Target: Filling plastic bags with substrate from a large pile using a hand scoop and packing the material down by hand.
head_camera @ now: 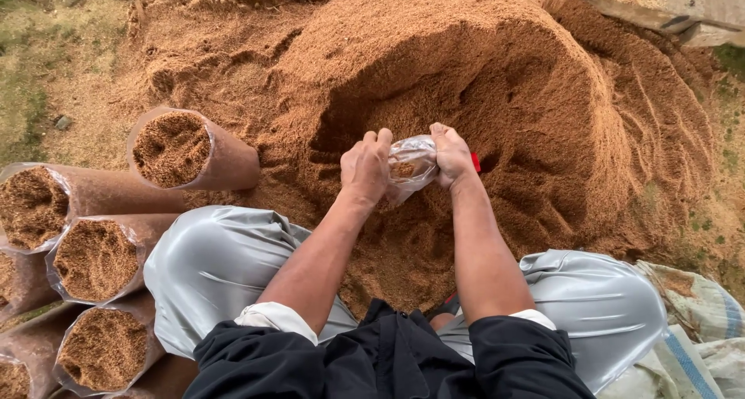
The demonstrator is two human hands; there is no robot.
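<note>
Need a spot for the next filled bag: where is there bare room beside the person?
Free: the thin sandy strip beyond the stacked filled bags, by the grass. Crowded: the stack fills the person's left, woven sacks the right. Ahead, both hands hold a clear bag against the sawdust pile.

A clear bag (411, 166) is held open between the left hand (365, 168) and the right hand (452, 157) above a sawdust heap (543, 104). A red object (476, 162) is glimpsed behind the right hand. Filled bags (95, 259) are stacked at left.
</note>
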